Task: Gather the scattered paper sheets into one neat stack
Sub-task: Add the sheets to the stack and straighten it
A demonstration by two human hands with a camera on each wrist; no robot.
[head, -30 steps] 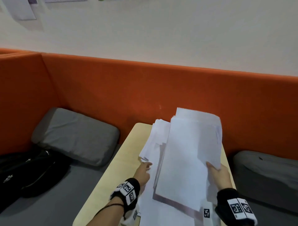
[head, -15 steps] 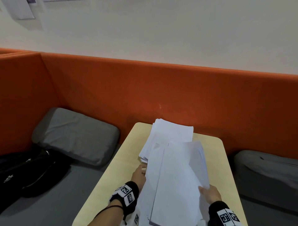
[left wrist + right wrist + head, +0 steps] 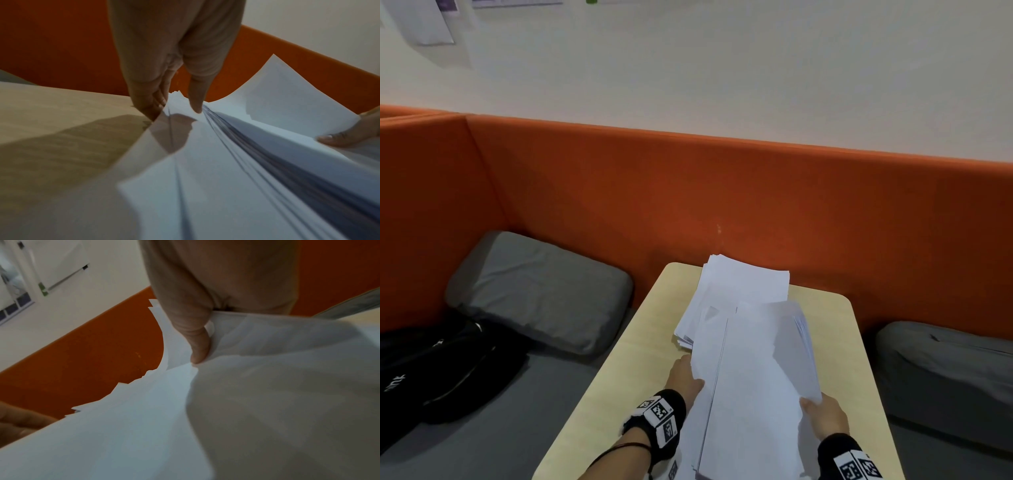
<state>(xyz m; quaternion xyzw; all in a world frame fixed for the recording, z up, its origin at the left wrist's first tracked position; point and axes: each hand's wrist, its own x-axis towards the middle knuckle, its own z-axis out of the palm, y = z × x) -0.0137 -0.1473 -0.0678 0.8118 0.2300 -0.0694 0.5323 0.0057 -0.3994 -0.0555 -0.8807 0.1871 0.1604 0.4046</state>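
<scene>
Sheets [image 3: 753, 383] light, floppy, slippery, edges fanned. Left hand [image 3: 686, 375] pinches left edge; right hand [image 3: 825, 416] pinches right corner. Best gripped at both long edges, squared against table [image 3: 640, 370].

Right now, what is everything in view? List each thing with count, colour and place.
paper sheets: many, white, fanned along the table.
table: one, pale wood, against the orange backrest.
backrest: orange, behind the table.
cushions: two, grey, either side of the table.
bag: one, black, on the left seat.
wall papers: several, upper left.
left hand: grips the sheets' left edge.
right hand: pinches their right edge.
</scene>
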